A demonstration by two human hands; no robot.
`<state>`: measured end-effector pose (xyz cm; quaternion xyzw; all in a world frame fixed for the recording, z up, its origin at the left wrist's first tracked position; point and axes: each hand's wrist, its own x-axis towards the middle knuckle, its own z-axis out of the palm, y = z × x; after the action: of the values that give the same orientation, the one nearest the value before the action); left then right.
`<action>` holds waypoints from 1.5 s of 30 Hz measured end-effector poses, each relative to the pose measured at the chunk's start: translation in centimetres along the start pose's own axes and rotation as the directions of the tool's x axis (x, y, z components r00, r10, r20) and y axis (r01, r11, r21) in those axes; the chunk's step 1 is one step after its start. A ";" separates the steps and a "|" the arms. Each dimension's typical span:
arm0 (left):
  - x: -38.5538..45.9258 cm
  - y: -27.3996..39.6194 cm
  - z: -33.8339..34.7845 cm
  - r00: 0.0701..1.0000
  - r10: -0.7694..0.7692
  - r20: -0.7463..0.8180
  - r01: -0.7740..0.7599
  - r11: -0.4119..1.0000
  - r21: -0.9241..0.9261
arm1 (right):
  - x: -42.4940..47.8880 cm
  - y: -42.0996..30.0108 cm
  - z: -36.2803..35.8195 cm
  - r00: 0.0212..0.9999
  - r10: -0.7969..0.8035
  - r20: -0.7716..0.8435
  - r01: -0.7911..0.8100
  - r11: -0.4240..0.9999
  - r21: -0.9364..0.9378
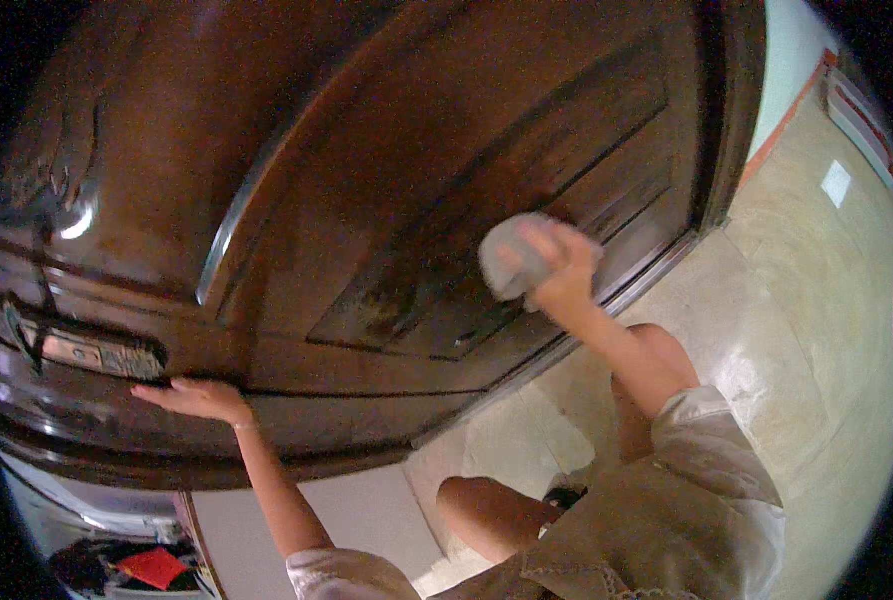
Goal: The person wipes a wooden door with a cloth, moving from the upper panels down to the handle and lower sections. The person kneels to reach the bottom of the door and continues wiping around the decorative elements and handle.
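A dark brown panelled door [401, 210] fills the upper left and middle of the head view. My right hand [566, 262] presses a light grey cloth [517, 251] onto its lower recessed panel; hand and cloth are blurred. On the left, my left hand [198, 399] lies with outstretched fingers against the door's surface and holds nothing. Just above its fingertips is a metal lock plate [101, 354] with a dark handle. What lies under the cloth is hidden.
Pale floor tiles [761, 315] run along the door's bottom edge. A dark frame [724, 120] borders the door, beside a light wall with a reddish skirting [788, 124]. At lower left are a pale wall panel [311, 517] and a red item [152, 568]. My bent knees are close to the door.
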<state>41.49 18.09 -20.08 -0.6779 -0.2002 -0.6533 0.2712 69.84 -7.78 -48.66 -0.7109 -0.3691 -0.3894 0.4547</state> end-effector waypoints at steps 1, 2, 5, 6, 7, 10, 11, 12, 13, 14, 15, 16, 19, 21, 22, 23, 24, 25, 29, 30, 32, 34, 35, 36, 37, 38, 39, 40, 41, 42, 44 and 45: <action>0.0 -0.1 0.3 1.000 0.021 -0.004 -0.021 1.000 0.007 | 1.0 3.5 -0.9 0.993 0.110 -0.049 -0.110 0.994 0.001; 0.0 -0.4 0.1 0.999 0.038 -0.014 -0.038 0.999 -0.010 | 1.9 6.7 -1.6 0.971 0.220 -0.093 -0.219 0.976 0.024; 0.0 -0.2 -0.2 0.999 0.032 -0.004 -0.032 0.998 0.061 | 6.3 14.0 -4.1 0.801 0.499 -0.330 -0.522 0.853 0.024; 0.0 -0.7 -0.4 0.999 0.036 -0.009 -0.035 0.996 0.087 | 7.3 16.0 -4.1 0.773 0.518 -0.367 -0.551 0.834 0.015; 0.4 -0.6 -0.4 0.999 0.038 -0.012 -0.037 0.993 0.108 | 8.3 17.8 -4.3 0.742 0.534 -0.405 -0.582 0.813 0.004; 0.6 -0.6 -1.3 0.999 0.046 -0.008 -0.044 0.984 0.175 | 12.7 17.3 -4.4 0.792 0.418 -0.444 -0.463 0.886 0.007; 0.2 -0.9 -1.6 1.000 0.029 0.000 -0.028 0.980 0.196 | 14.6 15.4 -4.5 0.829 0.347 -0.439 -0.383 0.924 0.007; -0.1 -0.9 -1.1 1.000 0.021 0.000 -0.021 0.981 0.192 | 16.6 13.7 -5.1 0.855 0.227 -0.466 -0.253 0.967 0.007; -0.2 -0.7 -0.5 1.000 0.019 0.001 -0.018 0.982 0.189 | 18.7 11.9 -5.7 0.863 0.109 -0.494 -0.123 0.992 0.005; -0.2 -0.6 -0.4 1.000 0.019 0.005 -0.020 0.981 0.194 | 20.6 9.6 -6.0 0.887 0.028 -0.460 -0.030 1.000 0.002; -0.2 -0.2 -0.3 1.000 0.013 0.001 -0.013 0.983 0.185 | 22.6 7.6 -6.3 0.891 -0.097 -0.443 0.111 0.994 0.005; 0.1 -0.2 0.1 1.000 0.009 -0.001 -0.008 0.985 0.173 | 24.0 5.1 -6.4 0.903 -0.222 -0.368 0.218 0.975 -0.053; 0.2 -0.3 -0.3 1.000 -0.019 0.002 0.019 0.983 0.185 | 26.5 3.5 -7.4 0.872 -0.367 -0.323 0.339 0.930 -0.140; 0.5 -0.7 -0.6 1.000 -0.015 0.001 0.015 0.980 0.200 | 27.6 4.6 -7.5 0.875 -0.337 -0.347 0.287 0.939 -0.190; 0.5 -0.5 -0.8 1.000 -0.004 -0.002 0.004 0.979 0.202 | 28.1 6.3 -7.6 0.887 -0.258 -0.383 0.210 0.964 -0.161; 0.6 -0.4 -1.0 1.000 0.007 -0.004 -0.006 0.979 0.204 | 28.7 8.4 -8.1 0.899 -0.113 -0.423 0.088 0.993 -0.079; 0.4 -0.1 -1.0 1.000 -0.007 -0.004 0.008 0.980 0.200 | 28.6 10.0 -9.2 0.908 -0.019 -0.418 -0.057 0.984 -0.170; 0.4 0.4 -0.7 1.000 -0.017 -0.006 0.018 0.981 0.192 | 28.2 10.9 -10.5 0.891 0.028 -0.454 -0.141 0.966 -0.217; 0.5 0.2 -0.7 0.999 -0.043 -0.020 0.046 0.984 0.173 | 27.7 8.6 -9.3 0.888 0.034 -0.459 -0.133 0.974 -0.185; 0.4 0.2 -0.4 0.999 -0.034 -0.019 0.037 0.984 0.171 | 27.0 8.1 -8.0 0.908 -0.085 -0.411 0.023 0.988 -0.153; 0.1 -0.4 -0.5 1.000 -0.018 -0.026 0.022 0.982 0.185 | 24.9 3.8 -6.6 0.919 -0.226 -0.322 0.233 0.972 -0.017; 0.3 0.2 -0.4 0.999 -0.016 -0.029 0.021 0.988 0.156 | 25.2 3.3 -6.5 0.837 -0.439 -0.327 0.418 0.898 -0.138; 0.4 0.4 -0.3 0.999 -0.016 -0.030 0.020 0.990 0.141 | 25.9 3.8 -6.7 0.819 -0.447 -0.360 0.413 0.895 -0.172; 0.4 0.1 -0.2 0.999 -0.015 -0.030 0.020 0.988 0.152 | 26.8 5.0 -6.9 0.841 -0.416 -0.344 0.363 0.908 -0.211; 0.4 -0.4 -0.6 0.999 -0.016 -0.031 0.021 0.986 0.168 | 28.0 6.1 -7.7 0.861 -0.385 -0.332 0.316 0.917 -0.244; 0.5 -0.8 -0.8 0.999 -0.018 -0.031 0.023 0.983 0.184 | 29.6 7.3 -8.7 0.886 -0.300 -0.353 0.222 0.944 -0.243; 0.8 -0.4 -0.5 0.999 -0.030 -0.039 0.036 0.986 0.163 | 31.7 8.7 -9.7 0.891 -0.196 -0.408 0.112 0.969 -0.220; 0.8 -0.1 -0.9 0.999 -0.042 -0.035 0.047 0.987 0.152 | 33.4 9.1 -10.9 0.892 -0.078 -0.445 -0.015 0.980 -0.200; 0.8 0.3 -0.7 0.998 -0.054 -0.032 0.058 0.990 0.132 | 35.2 10.1 -11.5 0.848 -0.087 -0.522 0.001 0.987 -0.163; 0.6 -0.3 -0.6 0.998 -0.054 -0.032 0.058 0.987 0.152 | 36.6 9.7 -11.6 0.829 -0.036 -0.558 -0.062 0.986 -0.157; 0.6 -0.3 -0.9 0.998 -0.059 -0.020 0.062 0.981 0.183 | 38.5 6.5 -10.8 0.811 -0.033 -0.584 -0.078 0.983 -0.164; 0.3 -0.2 -0.9 0.997 -0.069 -0.016 0.071 0.978 0.195 | 39.1 4.0 -10.3 0.810 -0.091 -0.580 -0.025 0.982 -0.189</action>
<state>40.68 17.63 -19.75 -0.6375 -0.2859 -0.6427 0.3141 87.68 -11.99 -12.41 -0.5892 -0.1852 -0.6302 0.4705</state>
